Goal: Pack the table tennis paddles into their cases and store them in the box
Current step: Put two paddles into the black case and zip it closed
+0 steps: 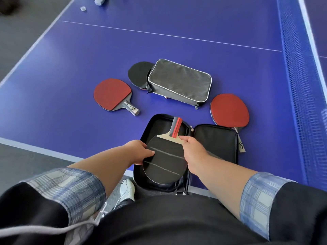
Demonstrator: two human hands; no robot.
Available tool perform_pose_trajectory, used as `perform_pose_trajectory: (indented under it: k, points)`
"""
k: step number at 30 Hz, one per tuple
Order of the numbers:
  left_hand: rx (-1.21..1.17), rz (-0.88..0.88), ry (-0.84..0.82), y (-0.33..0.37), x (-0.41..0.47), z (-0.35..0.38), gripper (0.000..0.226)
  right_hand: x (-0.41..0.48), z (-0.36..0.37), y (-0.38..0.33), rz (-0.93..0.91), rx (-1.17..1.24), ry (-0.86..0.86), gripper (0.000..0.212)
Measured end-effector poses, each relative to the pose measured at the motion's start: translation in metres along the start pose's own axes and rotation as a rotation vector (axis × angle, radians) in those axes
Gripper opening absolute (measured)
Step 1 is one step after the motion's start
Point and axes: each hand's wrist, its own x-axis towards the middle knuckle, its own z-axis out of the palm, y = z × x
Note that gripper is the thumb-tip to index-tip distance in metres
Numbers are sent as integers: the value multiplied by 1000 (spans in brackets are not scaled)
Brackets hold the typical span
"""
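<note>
We've got the black paddle (164, 161) over the open case (215, 142) at the near edge of the table (70, 103), L hand (141, 151) pinching the blade rim, R hand (192, 149) prob. pinching the neck (fingers hidden), so we lower it flat, handle kept inside the case wall.

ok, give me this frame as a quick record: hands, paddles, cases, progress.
left hand: grips the left edge of the held paddle
right hand: grips the held paddle beside its handle
held paddle: black face up, over the left half of the open case, handle pointing away
open case: spread open at the near edge of the table
grey case: lying flat, farther back
loose paddles: left red paddle, right red paddle, black paddle partly hidden by the grey case
box: not in view
</note>
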Motion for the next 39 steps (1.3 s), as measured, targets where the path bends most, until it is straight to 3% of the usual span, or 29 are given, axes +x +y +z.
perform_pose_trajectory:
  k: [3, 9, 18, 24, 29, 34, 39]
  points:
    - [210, -5, 51, -5, 0, 2, 42, -1, 5, 4, -6, -73, -126, 27]
    - [389, -19, 156, -7, 6, 5, 50, -9, 8, 3, -71, -408, -251, 72]
    - [411, -1, 215, 4, 10, 15, 34, -9, 11, -4, -330, -833, -307, 82]
    - [432, 52, 89, 12, 7, 2, 50, -3, 7, -4, -357, -1033, -359, 79]
    - [390, 91, 72, 3, 11, -33, 59, -5, 26, -24, -528, -989, -41, 44]
    - [353, 102, 117, -13, 37, -95, 60, 7, 92, -68, -506, -905, -77, 47]
    - [270, 54, 106, -36, 67, -158, 61, 35, 166, -107, -328, -766, 33, 46]
